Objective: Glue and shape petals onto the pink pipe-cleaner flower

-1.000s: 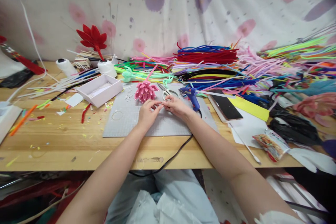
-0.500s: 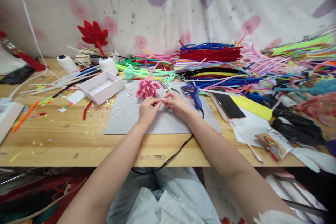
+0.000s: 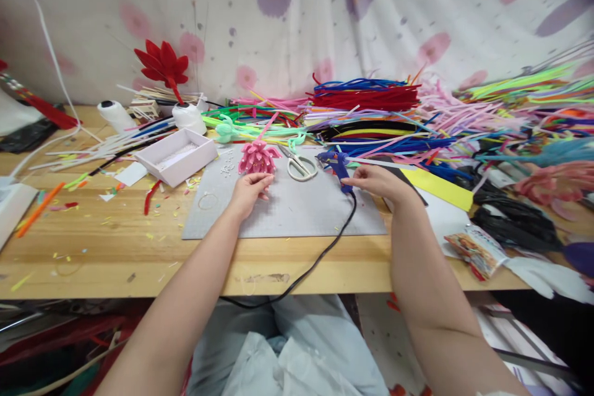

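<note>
My left hand (image 3: pixel 253 193) is closed in a pinch above the grey cutting mat (image 3: pixel 297 216), just in front of a pink flower (image 3: pixel 258 157) of fuzzy petals. Whatever sits between its fingertips is too small to make out. At the mat's right side, my right hand (image 3: pixel 378 182) has its fingers around the handle of a blue glue gun (image 3: pixel 342 167), which still lies on the mat. Scissors (image 3: pixel 301 168) with pale handles rest between the two hands. Small pearly beads (image 3: pixel 227 167) are scattered left of the flower.
A white open box (image 3: pixel 179 158) stands left of the mat. Piles of coloured pipe cleaners (image 3: pixel 366 98) line the back. The glue gun's black cord (image 3: pixel 315 265) runs over the front edge. A phone (image 3: pixel 411 182) and a yellow strip (image 3: pixel 439 189) lie to the right.
My hands were together in front of the flower; they have come apart. My right hand has moved right to the glue gun's handle, while the left has shifted slightly left, still pinched.
</note>
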`<act>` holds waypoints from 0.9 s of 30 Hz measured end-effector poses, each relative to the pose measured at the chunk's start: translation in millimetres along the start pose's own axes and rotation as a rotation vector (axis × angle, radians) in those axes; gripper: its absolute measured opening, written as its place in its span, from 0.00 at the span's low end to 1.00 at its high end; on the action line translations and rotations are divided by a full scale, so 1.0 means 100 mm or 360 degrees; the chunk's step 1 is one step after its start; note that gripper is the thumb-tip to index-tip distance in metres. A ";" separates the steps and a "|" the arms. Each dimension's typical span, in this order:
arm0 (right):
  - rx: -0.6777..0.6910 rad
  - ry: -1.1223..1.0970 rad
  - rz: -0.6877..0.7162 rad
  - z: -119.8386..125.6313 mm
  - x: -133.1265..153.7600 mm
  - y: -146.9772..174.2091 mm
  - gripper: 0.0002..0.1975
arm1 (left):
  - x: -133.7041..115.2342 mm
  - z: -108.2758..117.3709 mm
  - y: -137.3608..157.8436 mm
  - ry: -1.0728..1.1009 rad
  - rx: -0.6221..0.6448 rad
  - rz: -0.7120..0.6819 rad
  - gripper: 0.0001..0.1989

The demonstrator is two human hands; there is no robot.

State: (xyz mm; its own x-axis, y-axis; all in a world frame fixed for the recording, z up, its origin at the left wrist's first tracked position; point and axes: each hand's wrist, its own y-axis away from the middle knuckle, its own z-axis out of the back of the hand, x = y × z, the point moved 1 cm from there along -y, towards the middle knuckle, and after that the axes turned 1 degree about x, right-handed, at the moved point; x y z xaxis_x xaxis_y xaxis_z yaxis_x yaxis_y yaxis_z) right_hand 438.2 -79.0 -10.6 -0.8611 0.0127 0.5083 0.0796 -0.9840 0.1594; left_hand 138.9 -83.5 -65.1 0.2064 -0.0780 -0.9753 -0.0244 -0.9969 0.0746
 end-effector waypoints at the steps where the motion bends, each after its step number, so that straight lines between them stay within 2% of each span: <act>1: -0.0170 0.0035 -0.0007 -0.04 -0.01 -0.05 0.22 | 0.00 0.01 -0.01 0.0006 0.0008 0.0001 0.18; 4: -0.0331 -0.0046 0.0133 -0.25 0.04 -0.21 0.20 | 0.00 0.05 -0.03 0.0009 0.0003 0.0003 0.18; 7: -0.0443 -0.0227 0.0005 -0.41 0.10 -0.33 0.19 | 0.01 0.07 -0.04 0.0023 0.0005 0.0007 0.18; 9: -0.0518 -0.0468 -0.0134 -0.45 0.11 -0.34 0.21 | 0.01 0.07 -0.04 0.0034 0.0011 0.0013 0.18; 11: -0.0518 -0.0851 -0.0090 -0.45 0.13 -0.30 0.22 | 0.00 0.08 -0.04 0.0035 0.0009 0.0014 0.18; 13: -0.0397 -0.1253 0.0116 -0.45 0.19 -0.23 0.22 | 0.00 0.08 -0.04 0.0029 0.0006 0.0007 0.17; 15: -0.0162 -0.1505 0.0320 -0.48 0.26 -0.15 0.22 | 0.01 0.08 -0.03 0.0025 0.0013 0.0001 0.17; 19: 0.0245 -0.1509 0.0445 -0.63 0.41 -0.09 0.21 | 0.02 0.08 -0.03 0.0023 0.0036 -0.0006 0.17; 21: 0.0304 -0.1434 0.0462 -0.71 0.45 -0.09 0.20 | 0.02 0.08 -0.03 0.0020 0.0027 -0.0004 0.17; 27: 0.0289 -0.1287 0.0452 -0.77 0.51 -0.10 0.21 | 0.00 0.06 -0.03 0.0003 0.0023 0.0003 0.17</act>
State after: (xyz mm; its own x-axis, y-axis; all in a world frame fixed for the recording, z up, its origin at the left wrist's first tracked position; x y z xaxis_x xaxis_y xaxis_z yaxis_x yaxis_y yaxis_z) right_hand 355.0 -81.6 -51.3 -0.1819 -0.0387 0.9826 0.3752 -0.9263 0.0330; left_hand 133.2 -80.9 -66.2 0.2079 -0.0801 -0.9749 -0.0391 -0.9965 0.0736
